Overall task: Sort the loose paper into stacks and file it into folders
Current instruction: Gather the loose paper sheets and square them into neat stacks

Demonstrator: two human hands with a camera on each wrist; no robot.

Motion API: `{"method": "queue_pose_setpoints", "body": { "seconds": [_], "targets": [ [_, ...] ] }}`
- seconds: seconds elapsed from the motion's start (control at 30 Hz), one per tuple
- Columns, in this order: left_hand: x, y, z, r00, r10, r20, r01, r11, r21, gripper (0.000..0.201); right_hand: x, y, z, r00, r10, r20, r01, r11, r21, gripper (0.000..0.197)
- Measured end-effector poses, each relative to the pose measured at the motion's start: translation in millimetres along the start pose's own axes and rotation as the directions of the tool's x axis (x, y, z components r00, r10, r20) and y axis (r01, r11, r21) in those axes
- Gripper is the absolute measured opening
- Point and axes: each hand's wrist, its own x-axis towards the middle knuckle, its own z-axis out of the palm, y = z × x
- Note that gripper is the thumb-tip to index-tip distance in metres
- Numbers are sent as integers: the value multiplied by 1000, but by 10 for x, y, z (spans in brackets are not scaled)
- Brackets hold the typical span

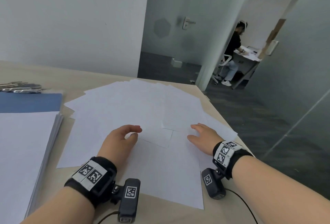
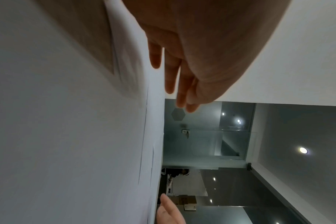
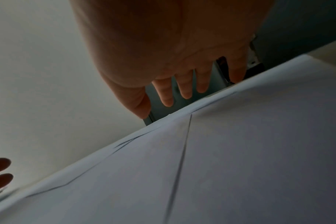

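Observation:
Loose white paper sheets [image 1: 135, 109] lie fanned and overlapping across the middle of the wooden table [image 1: 75, 79]. My left hand [image 1: 123, 137] hovers just above them at the centre, fingers relaxed and holding nothing; the left wrist view shows the left hand [image 2: 178, 72] with straight fingers beside the paper [image 2: 67, 136]. My right hand [image 1: 200, 134] is spread low over the sheets to the right, and in the right wrist view the right hand [image 3: 182, 84] has straight, splayed fingers above the paper [image 3: 220, 159]. A neat stack of white paper [image 1: 23, 152] lies on a blue folder [image 1: 32, 101] at the left.
Several binder clips [image 1: 21, 87] lie at the far left behind the folder. The table's right edge [image 1: 219, 109] drops to dark carpet. A glass partition [image 1: 294, 81] stands to the right; beyond it a person sits at another desk [image 1: 248, 57].

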Motion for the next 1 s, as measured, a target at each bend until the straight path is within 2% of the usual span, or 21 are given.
{"method": "queue_pose_setpoints", "body": {
  "seconds": [0.17, 0.27, 0.37, 0.5, 0.67, 0.73, 0.8, 0.87, 0.93, 1.0],
  "targets": [
    [101, -104, 10, 982, -15, 189, -43, 954, 298, 31, 138, -212, 43, 987, -56, 152, 89, 971, -221, 78],
    [119, -52, -25, 974, -71, 216, -39, 885, 464, 42, 71, -377, 117, 969, -114, 219, 171, 949, -265, 85],
    [124, -19, -65, 971, -109, 210, -9, 869, 494, 48, -13, -495, 158, 961, -158, 227, 221, 931, -289, 85],
    [109, 5, -76, 970, -118, 211, -2, 870, 494, 50, -90, -559, 156, 948, -239, 211, 281, 938, -202, 71],
    [102, 4, -82, 964, -125, 236, -15, 857, 515, 55, -173, -553, 132, 898, -373, 232, 393, 918, -45, 36],
    [97, 0, -87, 960, -127, 251, -23, 855, 518, 58, -168, -535, 63, 900, -370, 230, 365, 929, 63, 24],
    [94, -8, -84, 957, -127, 260, -30, 850, 526, 58, -100, -490, -19, 934, -326, 145, 307, 941, 140, 22],
    [93, -10, -79, 954, -126, 271, -42, 841, 540, 58, 23, -434, -96, 964, -263, 41, 259, 962, 86, 24],
    [92, -17, -80, 951, -123, 282, -51, 841, 538, 58, 170, -376, -138, 987, -156, 41, 157, 987, -23, 44],
    [87, -25, -83, 950, -119, 289, -55, 846, 530, 59, 312, -347, -131, 993, -45, 107, 56, 993, -100, 66]
  ]
}}
